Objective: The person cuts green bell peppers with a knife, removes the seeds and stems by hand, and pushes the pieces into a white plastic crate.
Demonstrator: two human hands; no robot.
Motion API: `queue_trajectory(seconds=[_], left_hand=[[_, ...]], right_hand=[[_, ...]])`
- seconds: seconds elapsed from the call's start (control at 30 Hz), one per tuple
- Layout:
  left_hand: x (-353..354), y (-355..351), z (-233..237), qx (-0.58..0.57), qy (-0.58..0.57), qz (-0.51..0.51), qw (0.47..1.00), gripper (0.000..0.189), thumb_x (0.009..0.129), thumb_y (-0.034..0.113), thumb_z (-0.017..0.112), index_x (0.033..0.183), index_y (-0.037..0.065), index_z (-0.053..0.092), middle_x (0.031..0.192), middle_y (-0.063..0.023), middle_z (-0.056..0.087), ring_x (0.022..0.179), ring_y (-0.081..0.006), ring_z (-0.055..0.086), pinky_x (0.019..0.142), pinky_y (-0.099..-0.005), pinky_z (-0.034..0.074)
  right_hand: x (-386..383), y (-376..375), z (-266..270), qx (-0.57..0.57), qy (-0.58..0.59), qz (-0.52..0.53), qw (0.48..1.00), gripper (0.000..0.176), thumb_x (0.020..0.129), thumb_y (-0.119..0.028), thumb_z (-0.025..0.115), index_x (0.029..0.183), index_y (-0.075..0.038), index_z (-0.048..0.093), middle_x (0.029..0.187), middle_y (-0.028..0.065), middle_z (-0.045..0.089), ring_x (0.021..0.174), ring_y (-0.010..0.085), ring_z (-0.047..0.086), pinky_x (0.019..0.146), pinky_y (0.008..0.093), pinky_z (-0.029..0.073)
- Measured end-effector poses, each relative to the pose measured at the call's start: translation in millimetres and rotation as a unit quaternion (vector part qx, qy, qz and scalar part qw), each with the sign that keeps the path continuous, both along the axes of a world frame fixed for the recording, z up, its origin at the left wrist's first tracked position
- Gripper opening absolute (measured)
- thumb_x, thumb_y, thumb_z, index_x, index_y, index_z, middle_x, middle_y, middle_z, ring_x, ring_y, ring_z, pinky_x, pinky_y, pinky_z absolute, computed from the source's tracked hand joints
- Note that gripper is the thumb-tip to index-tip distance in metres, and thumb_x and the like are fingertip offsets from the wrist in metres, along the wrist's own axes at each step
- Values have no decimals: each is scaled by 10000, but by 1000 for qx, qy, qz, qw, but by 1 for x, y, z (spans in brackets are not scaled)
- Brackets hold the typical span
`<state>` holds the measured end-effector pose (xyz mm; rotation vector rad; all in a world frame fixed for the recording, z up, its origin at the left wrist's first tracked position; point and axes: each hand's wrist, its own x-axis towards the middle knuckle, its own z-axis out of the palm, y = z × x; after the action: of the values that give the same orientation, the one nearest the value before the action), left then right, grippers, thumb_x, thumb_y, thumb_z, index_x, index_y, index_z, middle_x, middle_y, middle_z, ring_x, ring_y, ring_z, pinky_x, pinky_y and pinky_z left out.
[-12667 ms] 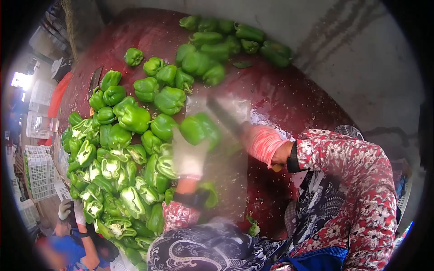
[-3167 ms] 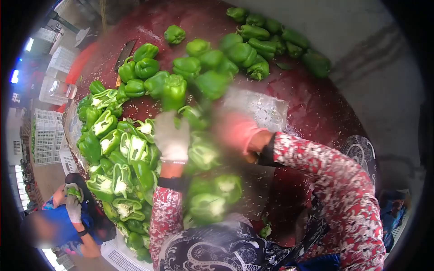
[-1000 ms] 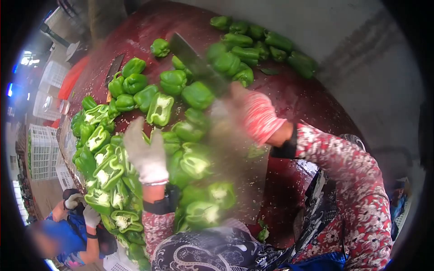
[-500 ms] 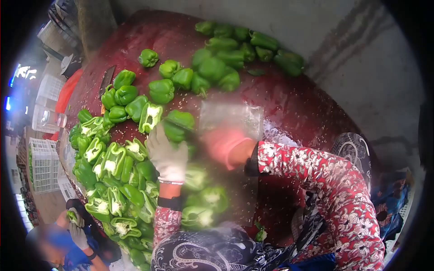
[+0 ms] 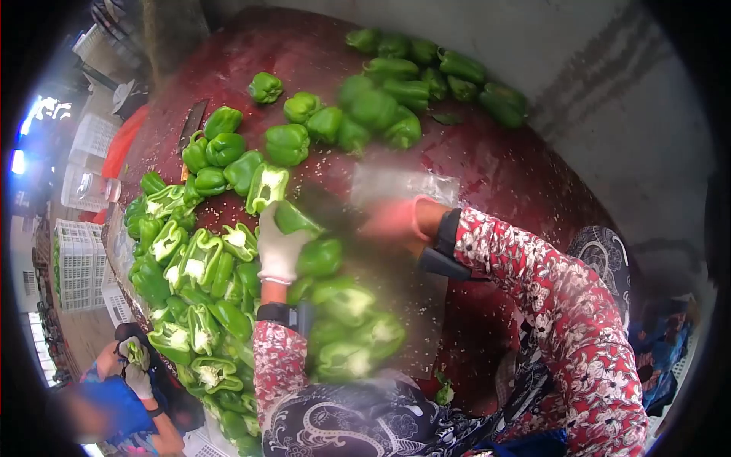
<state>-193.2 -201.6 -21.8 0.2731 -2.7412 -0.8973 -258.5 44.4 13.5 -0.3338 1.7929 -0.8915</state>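
Observation:
My left hand, in a whitish glove, is closed around a green bell pepper at the middle of the table. An upright cut pepper half stands just beyond its fingertips, showing pale ribs. My right hand, in a pink glove, is smeared by motion to the right of it. It is closed on a knife, whose dark blade shows only as a blur beside the held pepper. Cut peppers lie heaped left of my left hand, and blurred halves lie below it.
Whole green peppers are grouped at the table's far side. Another knife lies on the dark red tabletop at the left. A clear plastic sheet is near my right hand. A co-worker's gloved hand shows at lower left.
My left hand's fingers have curled round the pepper, which has turned. My right hand has shifted slightly to the right with the knife. The whole view has shifted a little.

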Motion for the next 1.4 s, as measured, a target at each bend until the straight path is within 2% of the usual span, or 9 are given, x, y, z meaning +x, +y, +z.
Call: queue_trajectory(seconds=[0.1,0.17,0.3,0.47,0.57,0.7,0.77,1.13,1.4], left_hand=[[5,-18,13,383,-107,105,911,475,720,-59,605,1193,-38,569,1033,-114,630,845,-170,606,748,-270,515],[19,-29,12,304,-69,77,947,554,738,-33,614,1283,-46,514,1081,-137,608,898,-178,597,791,-294,515],[31,-1,41,171,-27,77,982,647,760,41,664,1368,-26,454,1244,-188,565,1051,-231,580,911,-338,485],[35,7,18,-136,-71,7,988,674,766,252,725,1369,87,474,1331,-210,497,1173,-365,531,981,-421,442],[38,5,19,-100,-80,9,992,666,769,303,721,1363,131,475,1333,-217,478,1192,-402,499,977,-451,436],[40,0,14,-109,-44,-7,993,657,774,311,707,1348,94,474,1305,-231,499,1132,-396,533,934,-455,446],[39,-1,13,-106,-54,-8,993,664,774,313,708,1352,92,469,1309,-233,497,1134,-397,530,939,-456,442],[43,3,21,-113,-77,-14,991,691,783,289,724,1378,81,441,1327,-250,483,1196,-421,489,1001,-466,410],[53,16,27,-119,-100,4,988,641,795,273,705,1344,46,465,1289,-238,510,1183,-411,492,1001,-458,404]], right_hand=[[3,-3,-31,-31,35,-8,999,397,862,-350,596,1071,-21,674,967,221,681,835,345,674,748,428,527],[18,-14,-52,62,320,69,943,412,874,-390,576,1094,-53,665,1021,207,674,877,367,663,772,441,524],[29,-20,2,122,332,129,926,411,886,-399,558,1112,-70,654,1048,193,671,909,380,650,776,448,523],[-5,-28,33,-64,509,-97,853,212,905,-221,527,953,-39,623,874,215,640,847,399,624,772,468,495],[-30,-53,100,52,485,-72,870,210,895,-233,547,967,-40,584,844,203,632,866,409,612,789,473,490],[-82,-82,66,69,545,-49,834,342,794,-204,656,1102,-57,666,904,217,680,825,374,668,717,434,539],[-105,-97,29,252,419,163,857,228,798,-163,644,974,-40,719,925,197,698,855,346,687,735,413,546],[-7,-63,5,86,516,157,838,209,836,-159,581,961,-23,680,893,177,695,859,326,691,749,409,548],[-2,-45,15,73,415,40,906,217,870,-152,532,984,-4,643,820,195,678,781,320,693,671,450,545]])
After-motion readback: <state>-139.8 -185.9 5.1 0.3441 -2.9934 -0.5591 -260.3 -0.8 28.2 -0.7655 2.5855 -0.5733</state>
